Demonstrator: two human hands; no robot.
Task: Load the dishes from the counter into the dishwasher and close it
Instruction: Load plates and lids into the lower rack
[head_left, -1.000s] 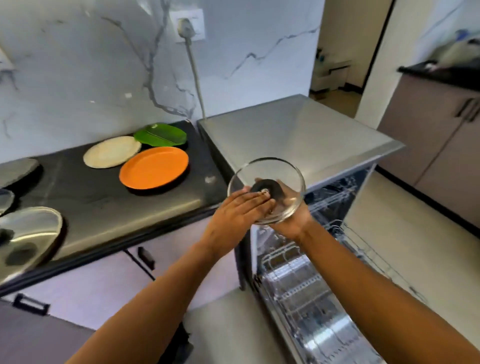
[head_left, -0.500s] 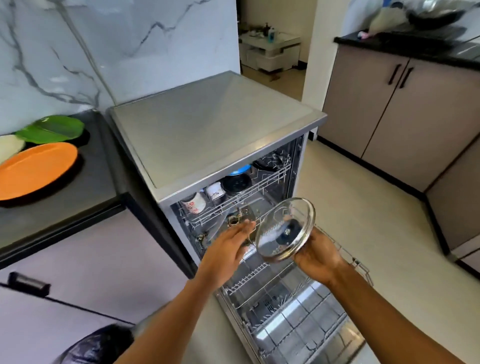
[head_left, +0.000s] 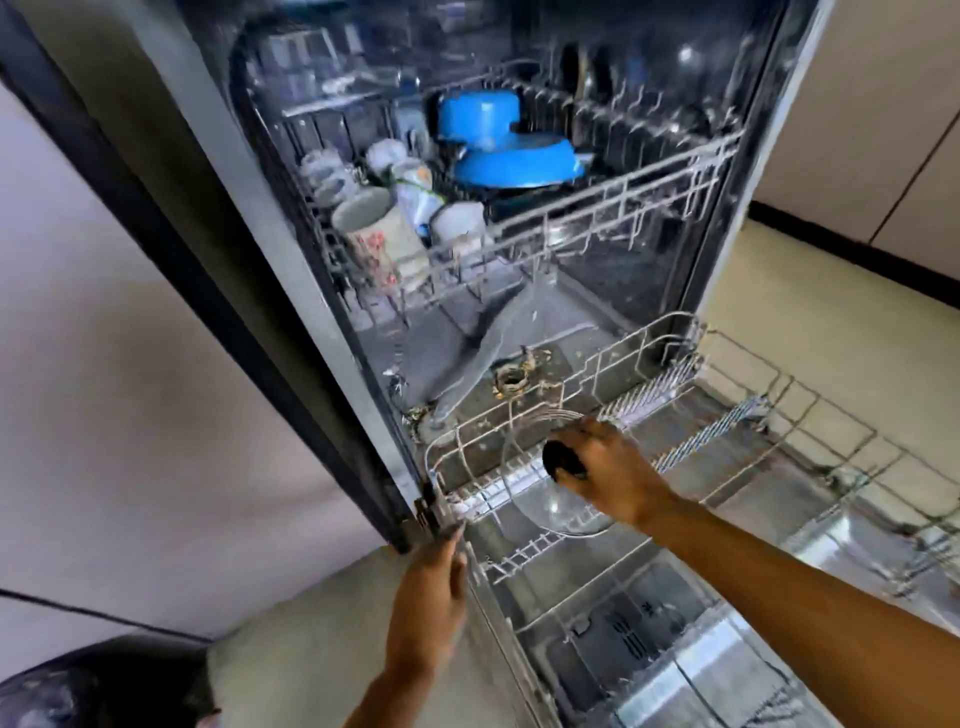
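The dishwasher stands open with its lower rack (head_left: 810, 415) pulled out over the lowered door (head_left: 675, 670). My right hand (head_left: 613, 467) grips the black knob of a clear glass lid (head_left: 550, 506), which stands on edge among the tines at the rack's near left corner. My left hand (head_left: 431, 587) hovers blurred with straight fingers beside the door's left edge and holds nothing. The upper rack (head_left: 597, 208) carries mugs (head_left: 379, 228) and blue bowls (head_left: 498, 140).
A grey cabinet side (head_left: 130, 364) runs along the left of the dishwasher. A dark rounded object (head_left: 104, 686) sits at the bottom left on the floor. Beige floor (head_left: 841, 301) and more cabinets lie to the right. The lower rack's right part holds nothing.
The view dropped from the counter to the open dishwasher. My right hand carried the glass lid down into the lower rack. My left hand let go of the lid and moved to the door's edge.
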